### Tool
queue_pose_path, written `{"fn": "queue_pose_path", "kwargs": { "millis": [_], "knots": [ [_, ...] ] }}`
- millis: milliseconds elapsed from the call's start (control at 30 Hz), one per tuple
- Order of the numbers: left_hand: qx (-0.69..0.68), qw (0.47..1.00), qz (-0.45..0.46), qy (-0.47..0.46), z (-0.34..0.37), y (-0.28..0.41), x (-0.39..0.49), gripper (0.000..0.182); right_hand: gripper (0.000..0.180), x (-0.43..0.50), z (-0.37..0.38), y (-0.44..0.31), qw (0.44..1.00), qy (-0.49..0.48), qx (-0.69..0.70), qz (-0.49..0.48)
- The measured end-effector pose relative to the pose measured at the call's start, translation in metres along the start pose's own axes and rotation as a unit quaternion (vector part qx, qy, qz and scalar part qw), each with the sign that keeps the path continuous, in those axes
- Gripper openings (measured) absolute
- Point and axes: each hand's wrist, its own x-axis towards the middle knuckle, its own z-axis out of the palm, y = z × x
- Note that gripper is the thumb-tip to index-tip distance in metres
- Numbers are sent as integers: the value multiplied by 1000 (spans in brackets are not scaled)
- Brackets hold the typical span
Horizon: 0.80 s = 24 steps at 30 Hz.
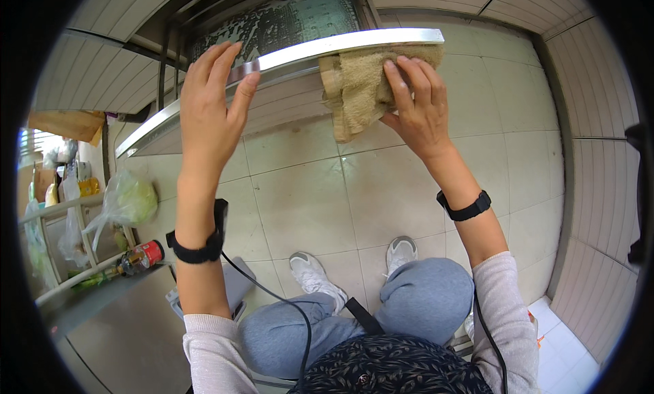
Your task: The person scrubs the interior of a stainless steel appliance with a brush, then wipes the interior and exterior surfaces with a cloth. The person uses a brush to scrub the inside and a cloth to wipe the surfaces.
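A pulled-out drawer with a bright metal strip [352, 40] along its front's top edge stands before me. Its base [306, 18] looks wet, with droplets and suds. My right hand [421, 97] holds a folded tan towel [357, 87] against the front panel, just under the strip's right end. At the strip's left part, my left hand [209, 97] has its fingers extended and thumb apart, with nothing in it. Whether it touches the strip is not clear.
Light floor tiles [301, 189] spread below the drawer. To the left are a rack [87, 205], a bag with a green vegetable [138, 197] and a bottle with a red label [143, 256]. Panelled cabinets [603, 179] line the right. A black cable [276, 294] runs from my left wristband.
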Motion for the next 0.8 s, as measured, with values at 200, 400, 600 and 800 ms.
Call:
{"fn": "queue_pose_path", "kwargs": {
  "millis": [200, 400, 600, 800],
  "knots": [
    [-34, 995, -63, -68, 15, -25, -7, 37, 53, 18, 18, 10, 996, 61, -57, -22],
    [-14, 998, -51, -39, 20, -23, -10, 37, 54, 20, 27, -5, 996, 84, -33, 23],
    [3, 998, -49, -29, 24, -19, -14, 39, 44, 27, 36, -24, 994, 105, -7, 7],
    [28, 998, -38, -40, 21, -17, -18, 36, 32, 51, 33, -31, 986, 54, 28, -155]
  ]
}}
